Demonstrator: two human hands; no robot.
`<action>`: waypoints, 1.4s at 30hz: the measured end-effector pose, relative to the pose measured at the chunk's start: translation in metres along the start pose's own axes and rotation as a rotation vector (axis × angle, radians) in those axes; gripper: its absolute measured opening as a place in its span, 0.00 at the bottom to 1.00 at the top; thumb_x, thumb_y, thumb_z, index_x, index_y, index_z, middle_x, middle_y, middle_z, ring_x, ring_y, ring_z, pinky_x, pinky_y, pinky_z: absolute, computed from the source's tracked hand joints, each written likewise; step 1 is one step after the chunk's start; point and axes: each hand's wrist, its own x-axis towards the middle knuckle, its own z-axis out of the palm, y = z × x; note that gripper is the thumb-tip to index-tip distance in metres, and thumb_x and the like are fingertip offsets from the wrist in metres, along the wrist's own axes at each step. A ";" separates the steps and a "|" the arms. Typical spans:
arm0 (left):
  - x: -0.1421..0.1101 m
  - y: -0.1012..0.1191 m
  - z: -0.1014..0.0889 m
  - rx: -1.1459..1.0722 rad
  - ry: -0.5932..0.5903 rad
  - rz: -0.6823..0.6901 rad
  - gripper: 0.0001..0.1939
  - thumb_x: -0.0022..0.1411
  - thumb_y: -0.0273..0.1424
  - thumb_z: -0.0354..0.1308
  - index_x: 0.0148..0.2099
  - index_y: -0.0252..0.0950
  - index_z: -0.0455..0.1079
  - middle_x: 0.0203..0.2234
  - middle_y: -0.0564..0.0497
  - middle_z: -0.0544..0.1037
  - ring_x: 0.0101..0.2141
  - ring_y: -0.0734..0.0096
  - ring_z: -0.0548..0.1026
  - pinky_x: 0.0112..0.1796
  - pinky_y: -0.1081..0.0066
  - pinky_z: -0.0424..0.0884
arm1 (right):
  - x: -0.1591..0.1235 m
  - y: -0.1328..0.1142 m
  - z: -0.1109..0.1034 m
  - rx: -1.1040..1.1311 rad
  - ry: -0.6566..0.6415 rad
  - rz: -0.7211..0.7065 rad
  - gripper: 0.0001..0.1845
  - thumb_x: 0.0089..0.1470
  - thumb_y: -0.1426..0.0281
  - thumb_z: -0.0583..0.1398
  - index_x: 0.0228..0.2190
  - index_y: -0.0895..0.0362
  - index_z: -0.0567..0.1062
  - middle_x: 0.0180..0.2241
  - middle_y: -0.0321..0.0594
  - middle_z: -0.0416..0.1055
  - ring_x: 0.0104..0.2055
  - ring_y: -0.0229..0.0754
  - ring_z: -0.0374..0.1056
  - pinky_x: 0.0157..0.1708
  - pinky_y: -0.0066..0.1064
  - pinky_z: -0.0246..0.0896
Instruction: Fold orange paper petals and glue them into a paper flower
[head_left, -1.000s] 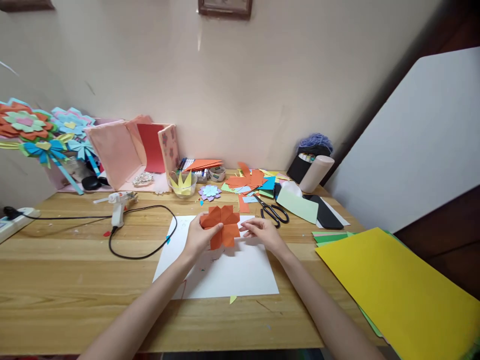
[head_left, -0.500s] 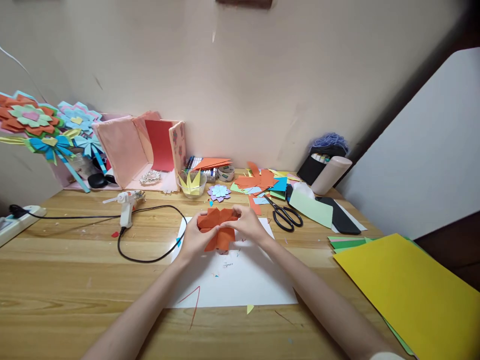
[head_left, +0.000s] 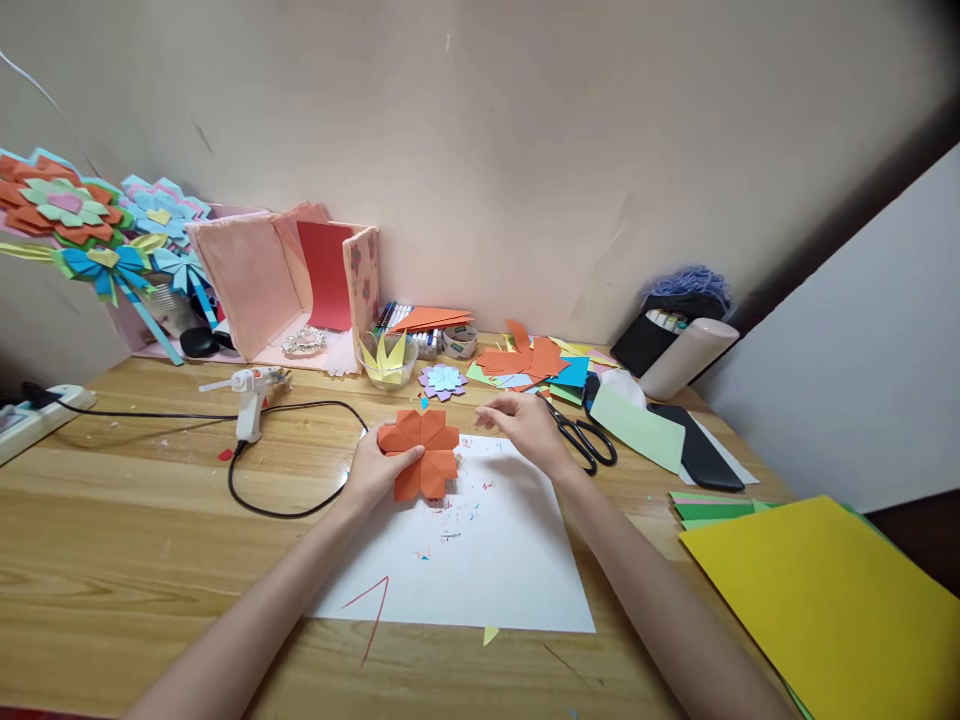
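Observation:
My left hand [head_left: 375, 466] grips an orange folded-paper flower [head_left: 429, 440] at its left edge, thumb on the front face. The flower is held over a white sheet of paper [head_left: 495, 580] dotted with small coloured scraps. My right hand [head_left: 521, 425] is apart from the flower, to its right, fingers loosely bent and nothing visible in them. Just right of that hand lie black-handled scissors [head_left: 589, 443], their blades partly hidden behind it. A smaller lilac and light-blue paper flower [head_left: 442, 381] rests on the table beyond the orange one.
A white glue gun [head_left: 251, 400] with a looping black cord stands at left. Orange paper pieces [head_left: 525, 362] pile up behind the scissors. A clear bowl [head_left: 388, 372] holds yellow paper. Yellow sheets [head_left: 825, 600] lie at right, near a dark phone [head_left: 705, 455].
My right hand has let go of the orange flower and moved right, toward the scissors. My left hand keeps the flower, which now shows its whole face. The view has shifted slightly.

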 end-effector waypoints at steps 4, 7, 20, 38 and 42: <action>0.004 -0.007 -0.002 -0.032 0.022 -0.023 0.20 0.40 0.37 0.67 0.34 0.31 0.67 0.29 0.48 0.75 0.30 0.66 0.73 0.29 0.72 0.68 | -0.002 -0.001 -0.003 0.164 0.094 0.025 0.11 0.40 0.62 0.64 0.21 0.58 0.76 0.23 0.42 0.75 0.28 0.44 0.71 0.30 0.33 0.65; 0.006 -0.009 -0.002 -0.017 0.025 -0.020 0.19 0.40 0.37 0.67 0.31 0.32 0.66 0.27 0.49 0.75 0.29 0.68 0.72 0.28 0.73 0.67 | -0.001 -0.001 0.002 0.264 0.068 0.066 0.11 0.40 0.62 0.65 0.23 0.59 0.76 0.25 0.43 0.75 0.30 0.44 0.72 0.32 0.34 0.66; -0.002 -0.002 0.001 -0.177 -0.002 -0.065 0.22 0.41 0.39 0.67 0.37 0.31 0.70 0.35 0.43 0.77 0.36 0.61 0.75 0.36 0.68 0.70 | -0.009 0.001 0.024 0.100 -0.057 0.185 0.17 0.33 0.61 0.67 0.25 0.60 0.75 0.21 0.39 0.72 0.25 0.42 0.68 0.26 0.31 0.61; -0.009 -0.006 0.011 -0.134 0.016 -0.061 0.18 0.46 0.40 0.64 0.34 0.32 0.69 0.31 0.47 0.78 0.31 0.66 0.74 0.31 0.71 0.68 | -0.019 0.007 0.060 0.302 -0.151 0.184 0.15 0.37 0.64 0.65 0.28 0.60 0.73 0.31 0.40 0.74 0.34 0.43 0.69 0.30 0.29 0.62; -0.008 -0.008 0.010 -0.125 0.014 -0.054 0.20 0.45 0.40 0.65 0.36 0.30 0.70 0.33 0.44 0.78 0.33 0.64 0.75 0.33 0.70 0.69 | -0.017 0.011 0.059 0.381 -0.278 0.214 0.19 0.33 0.69 0.67 0.32 0.59 0.73 0.32 0.40 0.74 0.34 0.43 0.70 0.31 0.30 0.64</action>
